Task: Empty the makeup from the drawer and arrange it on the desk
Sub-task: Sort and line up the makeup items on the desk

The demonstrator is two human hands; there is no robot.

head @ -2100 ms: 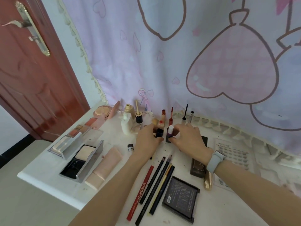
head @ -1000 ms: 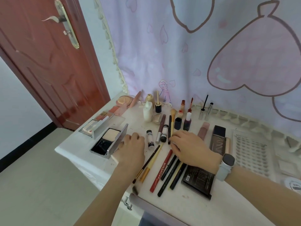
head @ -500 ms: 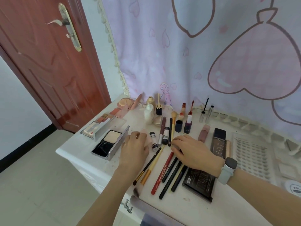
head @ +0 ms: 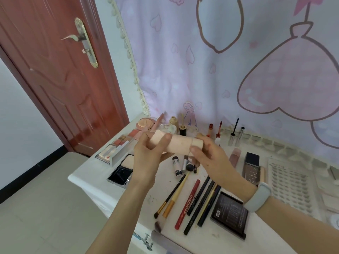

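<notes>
Both hands, left hand [head: 146, 154] and right hand [head: 211, 158], gripped the pink tube [head: 176, 144] above the desk [head: 260, 237], apparently mid-arranging; it next needed a free spot.

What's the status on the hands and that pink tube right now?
Left hand and right hand both grip the pink tube, held level above the desk. Pencils and brushes lie below; nothing blocking.
</notes>
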